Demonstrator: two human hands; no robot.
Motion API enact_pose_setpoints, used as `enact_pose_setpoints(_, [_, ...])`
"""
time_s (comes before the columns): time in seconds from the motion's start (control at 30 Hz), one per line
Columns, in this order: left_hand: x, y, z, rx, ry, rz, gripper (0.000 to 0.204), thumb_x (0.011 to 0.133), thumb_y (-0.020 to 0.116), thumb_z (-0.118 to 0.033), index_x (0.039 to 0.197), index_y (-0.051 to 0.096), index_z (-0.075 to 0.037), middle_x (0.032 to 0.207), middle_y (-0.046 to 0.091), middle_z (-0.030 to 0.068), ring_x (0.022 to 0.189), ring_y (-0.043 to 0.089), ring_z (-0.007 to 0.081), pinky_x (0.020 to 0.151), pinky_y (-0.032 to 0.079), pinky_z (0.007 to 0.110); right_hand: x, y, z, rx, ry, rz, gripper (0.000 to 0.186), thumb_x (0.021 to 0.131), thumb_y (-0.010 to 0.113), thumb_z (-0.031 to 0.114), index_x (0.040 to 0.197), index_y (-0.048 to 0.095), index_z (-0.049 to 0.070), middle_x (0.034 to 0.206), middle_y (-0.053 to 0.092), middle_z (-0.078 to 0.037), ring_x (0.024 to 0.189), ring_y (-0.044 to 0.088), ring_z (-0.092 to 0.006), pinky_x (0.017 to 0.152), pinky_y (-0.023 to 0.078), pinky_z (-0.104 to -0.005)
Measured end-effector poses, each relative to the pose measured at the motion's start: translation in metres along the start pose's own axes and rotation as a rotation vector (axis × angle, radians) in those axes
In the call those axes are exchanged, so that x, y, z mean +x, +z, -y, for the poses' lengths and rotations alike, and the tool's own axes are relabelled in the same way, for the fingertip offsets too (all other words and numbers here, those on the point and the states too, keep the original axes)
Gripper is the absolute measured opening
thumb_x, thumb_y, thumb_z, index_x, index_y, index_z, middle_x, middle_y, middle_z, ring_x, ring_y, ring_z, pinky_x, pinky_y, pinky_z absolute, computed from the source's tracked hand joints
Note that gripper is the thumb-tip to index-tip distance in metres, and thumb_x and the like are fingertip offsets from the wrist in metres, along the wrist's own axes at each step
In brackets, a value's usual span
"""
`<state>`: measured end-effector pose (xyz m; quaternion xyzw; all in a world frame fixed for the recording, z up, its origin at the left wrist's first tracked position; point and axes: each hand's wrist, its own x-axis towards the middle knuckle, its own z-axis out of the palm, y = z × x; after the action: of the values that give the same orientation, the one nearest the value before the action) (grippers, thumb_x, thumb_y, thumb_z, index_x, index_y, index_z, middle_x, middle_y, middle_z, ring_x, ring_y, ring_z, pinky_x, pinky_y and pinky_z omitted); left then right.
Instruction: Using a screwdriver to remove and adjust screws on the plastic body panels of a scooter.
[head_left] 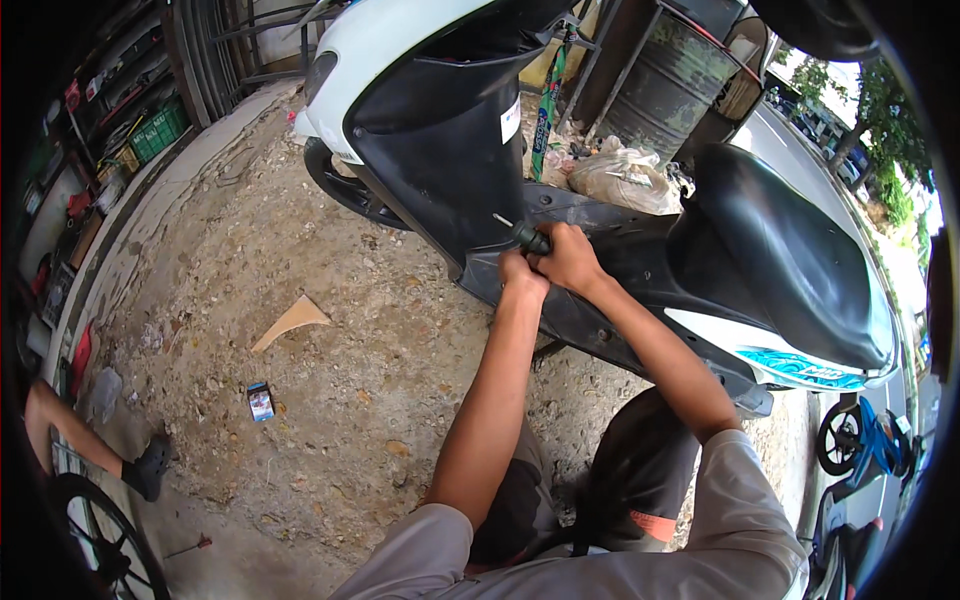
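The right hand (568, 255) is wrapped around the dark green handle of one screwdriver (531, 238), whose thin shaft points toward the base of the black leg shield (440, 160) on a white and black scooter (650, 265); whether the tip touches is unclear. The left hand (524, 272) is curled up against the right, just under the handle, and I cannot tell what its fingers pinch. Both hands and the tool are over the scooter's footboard, in front of its single black seat (790, 250). Beyond the footboard are two containers: one pale plastic sack (622, 182), bulging with contents too blurred to name, and one worn metal drum (660, 90), its inside hidden. Left of the scooter, one small box (261, 402) and one tan wedge-shaped piece (292, 321) lie on the ground; farther left, one green crate (158, 133) sits by the shelves (100, 75), its contents too small to tell.
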<state>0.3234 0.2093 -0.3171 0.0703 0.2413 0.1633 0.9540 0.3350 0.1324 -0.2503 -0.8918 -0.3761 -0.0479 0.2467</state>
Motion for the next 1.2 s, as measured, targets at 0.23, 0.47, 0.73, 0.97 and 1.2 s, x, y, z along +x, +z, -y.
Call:
enact_pose_setpoints(0.23, [0.015, -0.010, -0.010, -0.010, 0.058, 0.060, 0.029, 0.085, 0.034, -0.020, 0.093, 0.056, -0.003, 0.091, 0.059, 0.0099, 0.083, 0.058, 0.0209, 0.077, 0.049, 0.035, 0.013, 0.012, 0.000, 0.145, -0.030, -0.001, 0.035, 0.058, 0.069, 0.018, 0.086, 0.063, -0.002, 0.075, 0.061, -0.023, 0.077, 0.061, -0.0347, 0.071, 0.047, -0.0388])
enact_pose_setpoints(0.47, [0.016, -0.039, -0.053, 0.029, 0.116, 0.035, 0.022, 0.081, 0.035, -0.020, 0.072, 0.051, -0.008, 0.070, 0.054, 0.0050, 0.064, 0.055, 0.0171, 0.060, 0.046, 0.031, 0.018, 0.038, 0.024, 0.320, -0.024, 0.031, 0.030, 0.061, 0.069, 0.016, 0.084, 0.064, -0.001, 0.073, 0.061, -0.022, 0.075, 0.062, -0.0333, 0.069, 0.048, -0.0374])
enact_pose_setpoints(0.73, [-0.028, -0.013, -0.076, 0.432, 0.286, -0.032, 0.014, 0.084, 0.049, -0.015, 0.071, 0.052, -0.010, 0.055, 0.040, -0.0044, 0.048, 0.034, 0.0052, 0.047, 0.029, 0.020, 0.032, 0.046, 0.038, 0.503, 0.063, -0.283, 0.026, 0.061, 0.070, 0.019, 0.076, 0.063, -0.002, 0.068, 0.060, -0.021, 0.071, 0.060, -0.0359, 0.065, 0.048, -0.0395])
enact_pose_setpoints(0.97, [-0.048, -0.032, -0.099, 0.579, 0.368, -0.027, 0.007, 0.081, 0.060, -0.012, 0.083, 0.062, -0.006, 0.057, 0.039, -0.0074, 0.049, 0.032, 0.0043, 0.047, 0.029, 0.020, 0.026, 0.079, 0.029, 1.198, 0.060, -0.105, 0.013, 0.074, 0.065, 0.010, 0.077, 0.061, -0.002, 0.052, 0.051, 0.000, 0.038, 0.043, -0.0040, 0.034, 0.032, -0.0214])
enact_pose_setpoints(1.2, [-0.031, -0.052, -0.092, 1.165, 0.481, -0.132, 0.013, 0.081, 0.061, -0.014, 0.088, 0.064, -0.003, 0.057, 0.039, -0.0075, 0.050, 0.031, 0.0020, 0.044, 0.025, 0.019, 0.007, 0.121, -0.011, 1.444, 0.233, -0.049, 0.021, 0.071, 0.069, 0.018, 0.074, 0.061, -0.001, 0.051, 0.051, 0.000, 0.040, 0.044, -0.0060, 0.037, 0.034, -0.0238])
